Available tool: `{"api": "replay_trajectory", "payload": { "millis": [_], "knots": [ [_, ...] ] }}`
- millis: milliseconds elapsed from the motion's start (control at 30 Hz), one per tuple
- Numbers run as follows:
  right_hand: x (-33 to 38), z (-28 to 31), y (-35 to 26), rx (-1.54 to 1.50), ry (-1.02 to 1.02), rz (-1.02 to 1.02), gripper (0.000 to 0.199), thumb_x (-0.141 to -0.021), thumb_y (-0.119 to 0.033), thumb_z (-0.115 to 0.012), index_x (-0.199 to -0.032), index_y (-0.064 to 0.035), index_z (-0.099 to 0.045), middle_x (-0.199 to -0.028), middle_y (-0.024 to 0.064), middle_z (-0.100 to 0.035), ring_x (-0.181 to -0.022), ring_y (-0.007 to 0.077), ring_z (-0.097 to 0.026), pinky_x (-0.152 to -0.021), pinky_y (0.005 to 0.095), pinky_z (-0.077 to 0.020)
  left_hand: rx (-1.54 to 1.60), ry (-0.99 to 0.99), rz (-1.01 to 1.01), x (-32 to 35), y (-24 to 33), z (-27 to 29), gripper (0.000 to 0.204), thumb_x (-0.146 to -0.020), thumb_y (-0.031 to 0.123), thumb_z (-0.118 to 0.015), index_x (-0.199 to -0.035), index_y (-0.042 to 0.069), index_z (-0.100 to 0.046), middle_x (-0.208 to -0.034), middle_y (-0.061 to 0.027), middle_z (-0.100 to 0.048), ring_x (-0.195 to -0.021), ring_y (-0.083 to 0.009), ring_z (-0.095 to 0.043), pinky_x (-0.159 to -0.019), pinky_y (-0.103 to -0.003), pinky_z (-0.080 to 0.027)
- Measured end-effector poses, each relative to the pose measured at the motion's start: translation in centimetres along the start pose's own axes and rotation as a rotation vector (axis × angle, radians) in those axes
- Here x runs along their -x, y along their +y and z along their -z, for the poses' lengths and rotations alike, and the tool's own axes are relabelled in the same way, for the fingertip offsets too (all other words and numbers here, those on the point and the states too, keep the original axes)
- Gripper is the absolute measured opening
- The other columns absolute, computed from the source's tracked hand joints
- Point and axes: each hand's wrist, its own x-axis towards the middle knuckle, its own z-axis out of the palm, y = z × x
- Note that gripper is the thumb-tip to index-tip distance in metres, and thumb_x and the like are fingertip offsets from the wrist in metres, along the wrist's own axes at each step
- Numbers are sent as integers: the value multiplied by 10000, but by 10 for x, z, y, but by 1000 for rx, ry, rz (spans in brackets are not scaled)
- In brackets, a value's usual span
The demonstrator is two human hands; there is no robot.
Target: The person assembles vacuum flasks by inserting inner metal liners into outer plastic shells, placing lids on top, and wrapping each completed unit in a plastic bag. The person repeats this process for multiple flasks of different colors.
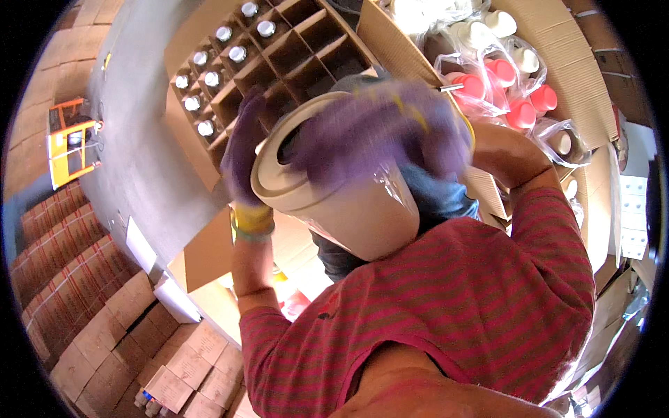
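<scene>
A beige cylindrical bin (355, 216) leans against my body, its wide rim and round dark opening tipped toward the far left. My left hand (244, 150), in a purple glove with a yellow cuff, grips the bin at the side of its rim. Across the opening and upper side of the bin passes my right hand (390, 132), gloved in purple too. Motion smears its fingers, so whether they hold anything cannot be made out. A thin light-coloured stick (451, 88) pokes out beside the right hand; what it belongs to is hidden.
Ahead stands a divided carton (310, 70) with several silver-capped bottles (237, 53) in its left cells. At right, another carton (585, 83) holds bagged white and red-topped bottles (502, 72). Stacked boxes (77, 258) and an orange metal frame (70, 150) are at left.
</scene>
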Motion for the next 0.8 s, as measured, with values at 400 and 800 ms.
{"api": "replay_trajectory", "payload": {
  "millis": [400,800],
  "knots": [
    [15,-2,19,-47,8,-76,536,-1030,-377,-296,-1106,26,-641,-1158,170,-638,-1116,333,-586,-1009,391,-419,51,-67,-52,-7,8,-10,511,-943,275,-482,-1330,-59,-481,-1365,-171,-490,-1277,-281,-448,-1104,-385,-295],
    [13,5,10,-168,8,-315,499,-1025,-380,-345,-1168,20,-608,-1154,103,-655,-1075,209,-610,-968,355,-457,166,-275,-141,-9,9,-3,556,-945,315,-495,-1352,-61,-454,-1397,-174,-463,-1299,-290,-429,-1115,-391,-275]
  ]
}}
